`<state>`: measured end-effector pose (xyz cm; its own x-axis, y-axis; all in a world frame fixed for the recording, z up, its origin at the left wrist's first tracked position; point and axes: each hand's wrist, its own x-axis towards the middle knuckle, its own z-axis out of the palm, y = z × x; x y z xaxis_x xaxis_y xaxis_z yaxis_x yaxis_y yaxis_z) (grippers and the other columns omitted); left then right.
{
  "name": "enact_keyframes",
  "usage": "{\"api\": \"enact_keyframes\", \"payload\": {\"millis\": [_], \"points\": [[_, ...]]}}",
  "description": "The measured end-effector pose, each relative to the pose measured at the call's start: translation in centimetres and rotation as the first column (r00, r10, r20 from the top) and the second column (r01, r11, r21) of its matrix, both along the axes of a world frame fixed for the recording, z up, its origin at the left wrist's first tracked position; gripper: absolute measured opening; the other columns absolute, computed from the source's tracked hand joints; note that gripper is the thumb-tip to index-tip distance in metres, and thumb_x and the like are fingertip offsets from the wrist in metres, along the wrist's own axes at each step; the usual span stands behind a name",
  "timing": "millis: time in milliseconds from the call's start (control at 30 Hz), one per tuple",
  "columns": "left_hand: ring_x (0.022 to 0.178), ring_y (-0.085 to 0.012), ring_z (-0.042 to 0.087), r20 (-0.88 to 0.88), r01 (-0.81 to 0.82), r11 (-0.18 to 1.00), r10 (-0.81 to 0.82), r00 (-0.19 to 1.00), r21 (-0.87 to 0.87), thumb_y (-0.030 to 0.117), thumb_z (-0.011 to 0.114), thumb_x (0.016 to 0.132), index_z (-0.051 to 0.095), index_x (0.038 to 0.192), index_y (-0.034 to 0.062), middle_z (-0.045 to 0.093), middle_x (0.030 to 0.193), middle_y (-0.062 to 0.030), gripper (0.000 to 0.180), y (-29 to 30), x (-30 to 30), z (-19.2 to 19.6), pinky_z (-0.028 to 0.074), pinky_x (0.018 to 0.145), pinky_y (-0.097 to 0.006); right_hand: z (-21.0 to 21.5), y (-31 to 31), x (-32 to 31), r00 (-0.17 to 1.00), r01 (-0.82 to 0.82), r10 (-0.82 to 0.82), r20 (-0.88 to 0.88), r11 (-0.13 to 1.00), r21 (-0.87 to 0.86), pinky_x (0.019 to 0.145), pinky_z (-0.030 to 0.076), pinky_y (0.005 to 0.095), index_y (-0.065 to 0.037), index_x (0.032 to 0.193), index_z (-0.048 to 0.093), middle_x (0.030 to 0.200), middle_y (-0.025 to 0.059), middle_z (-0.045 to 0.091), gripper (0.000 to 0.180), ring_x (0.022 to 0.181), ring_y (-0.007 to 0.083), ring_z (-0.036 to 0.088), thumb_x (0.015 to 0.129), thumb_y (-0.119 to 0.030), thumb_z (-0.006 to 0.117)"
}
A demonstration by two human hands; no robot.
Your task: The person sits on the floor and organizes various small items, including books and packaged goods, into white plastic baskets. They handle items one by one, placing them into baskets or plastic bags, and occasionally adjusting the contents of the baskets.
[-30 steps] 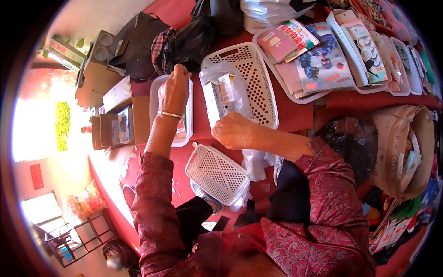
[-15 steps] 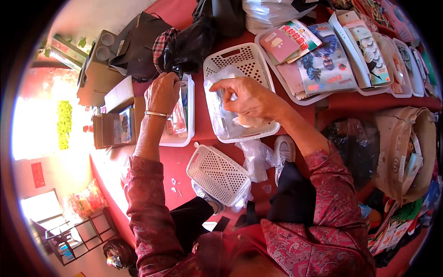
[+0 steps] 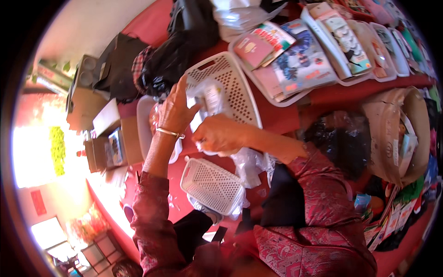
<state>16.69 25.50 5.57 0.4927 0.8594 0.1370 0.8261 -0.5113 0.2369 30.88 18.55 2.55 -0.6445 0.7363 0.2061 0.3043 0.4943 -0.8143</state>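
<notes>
My left hand (image 3: 176, 113) is raised at the left edge of a white perforated basket (image 3: 251, 104), fingers stretched upward and thumb apart, with a bracelet at the wrist. Close beside it, my right hand (image 3: 222, 134) is closed with its knuckles up, over the basket's near end. A whitish bit shows under its fingers, too small to name. Inside the basket lies a clear plastic bag (image 3: 213, 96) with something pale in it. Left of my left hand stands a white tray (image 3: 144, 113), partly covered by the hand and wrist.
A smaller perforated basket (image 3: 212, 187) sits below, by my shoe, with crumpled clear plastic (image 3: 248, 168) beside it. Books fill a tray (image 3: 295, 99) at the far right. A cardboard box (image 3: 383, 138) and black plastic bag (image 3: 339, 143) stand right; another black bag (image 3: 168, 57) lies far left.
My right hand has come down and left, closing from a loose curl. My left hand has opened from a pinch by the black bag. The whole view has shifted and tilted.
</notes>
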Motion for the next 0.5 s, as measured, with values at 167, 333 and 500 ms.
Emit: {"api": "enact_keyframes", "payload": {"millis": [167,333,500], "points": [[0.082,-0.0352,0.059,-0.107,-0.223,0.97,0.212,0.971,-0.097,0.01,0.06,0.069,0.055,0.091,0.0028,0.061,0.086,-0.0174,0.024,2.6,-0.3,-4.8,0.046,0.068,-0.044,0.0,0.1,-0.1,0.999,0.043,-0.043,0.015,0.998,0.04,0.06,0.047,0.0414,-0.009,0.067,0.061,0.065,0.0148,0.06,0.013,0.065,0.0325,0.06,0.073,-0.018,0.055],[0.062,-0.0188,0.057,0.323,0.002,0.995,0.031,0.946,-0.104,-0.004,0.052,0.068,0.055,0.085,-0.0002,0.058,0.069,-0.0112,0.017,2.5,0.3,0.0,0.045,0.06,-0.03,0.4,1.2,2.2,0.891,0.418,-0.406,-0.201,0.908,0.016,0.061,0.047,0.04,-0.007,0.068,0.059,0.069,0.0137,0.06,0.016,0.066,0.0327,0.059,0.076,-0.02,0.055],[0.053,-0.0075,0.045,0.463,-0.108,0.886,0.335,0.82,-0.451,0.006,0.052,0.069,0.055,0.093,-0.0014,0.056,0.068,-0.0065,0.026,-0.9,-0.3,7.6,0.036,0.05,-0.023,5.5,0.6,4.3,0.885,0.451,-0.41,-0.222,0.873,0.185,0.062,0.046,0.0396,-0.005,0.067,0.059,0.069,0.0131,0.058,0.012,0.066,0.0319,0.058,0.072,-0.016,0.057]]}}
